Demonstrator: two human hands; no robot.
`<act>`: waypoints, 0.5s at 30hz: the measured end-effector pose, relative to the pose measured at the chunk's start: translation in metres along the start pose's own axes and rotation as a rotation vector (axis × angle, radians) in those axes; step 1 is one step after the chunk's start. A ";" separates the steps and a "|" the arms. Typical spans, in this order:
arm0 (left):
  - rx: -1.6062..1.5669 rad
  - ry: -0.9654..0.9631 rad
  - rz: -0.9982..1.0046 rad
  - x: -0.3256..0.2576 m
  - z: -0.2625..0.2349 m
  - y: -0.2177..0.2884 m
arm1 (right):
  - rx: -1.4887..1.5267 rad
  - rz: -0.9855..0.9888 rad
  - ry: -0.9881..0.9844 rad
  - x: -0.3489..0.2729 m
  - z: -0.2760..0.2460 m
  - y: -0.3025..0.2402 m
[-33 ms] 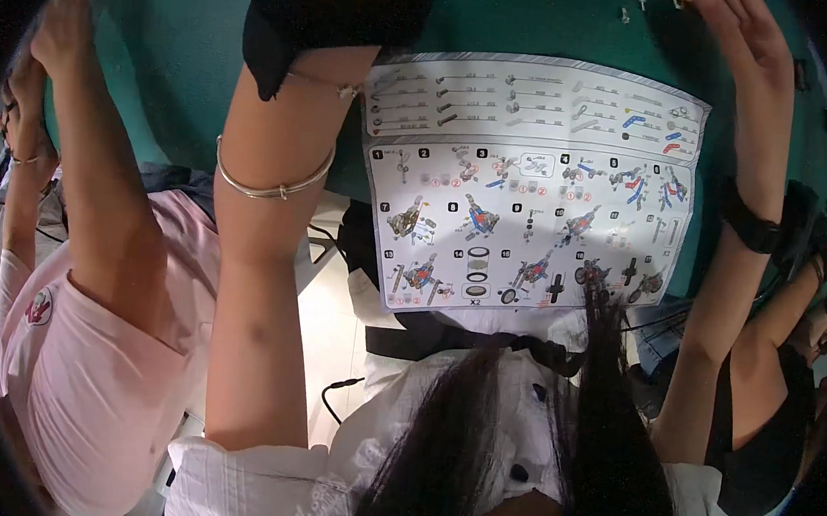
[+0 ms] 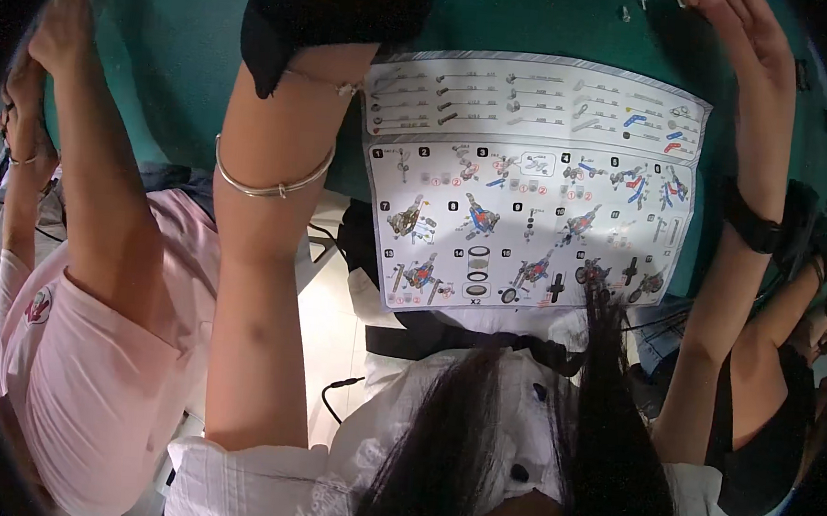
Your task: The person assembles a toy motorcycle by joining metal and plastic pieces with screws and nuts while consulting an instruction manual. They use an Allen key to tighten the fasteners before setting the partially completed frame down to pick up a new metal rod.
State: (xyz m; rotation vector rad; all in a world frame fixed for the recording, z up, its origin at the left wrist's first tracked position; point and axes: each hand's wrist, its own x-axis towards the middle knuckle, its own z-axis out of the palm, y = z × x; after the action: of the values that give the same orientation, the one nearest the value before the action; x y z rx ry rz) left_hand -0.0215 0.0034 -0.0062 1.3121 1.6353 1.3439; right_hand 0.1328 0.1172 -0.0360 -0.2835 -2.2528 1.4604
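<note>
A: Where is the printed sheet [image 2: 537,144], and what room is around it?

B: On the green bench [image 2: 526,21], its near part reaching past the near edge. Its left side sits right beside the left arm [image 2: 262,343]; on the right, a strip of green parts it from the right arm [image 2: 760,177]. Green also shows beyond its far edge, with small pale bits [image 2: 625,15] at far right.

A: And the fingers?

B: The left hand is beyond the far edge of view, so I can't tell. The right hand [image 2: 756,42] reaches far right, fingers close together; whether they pinch anything, I can't tell.

A: Changes?

B: Barely any: sheet and bits match the earlier frame, the left arm's black band [image 2: 325,12] slightly further left
</note>
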 end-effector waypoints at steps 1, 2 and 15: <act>0.045 0.065 -0.164 0.001 0.006 0.020 | -0.014 0.015 0.013 -0.001 -0.003 -0.004; 0.090 0.141 -0.331 -0.002 0.007 0.030 | -0.006 0.014 0.008 -0.001 0.000 -0.008; 0.112 0.036 -0.028 -0.005 -0.007 -0.008 | -0.111 -0.036 -0.018 -0.004 0.009 -0.016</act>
State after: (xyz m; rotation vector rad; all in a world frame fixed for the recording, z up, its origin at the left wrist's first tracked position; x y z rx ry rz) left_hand -0.0285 -0.0032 -0.0130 1.3308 1.7698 1.2818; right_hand 0.1335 0.1015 -0.0253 -0.2639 -2.3449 1.3275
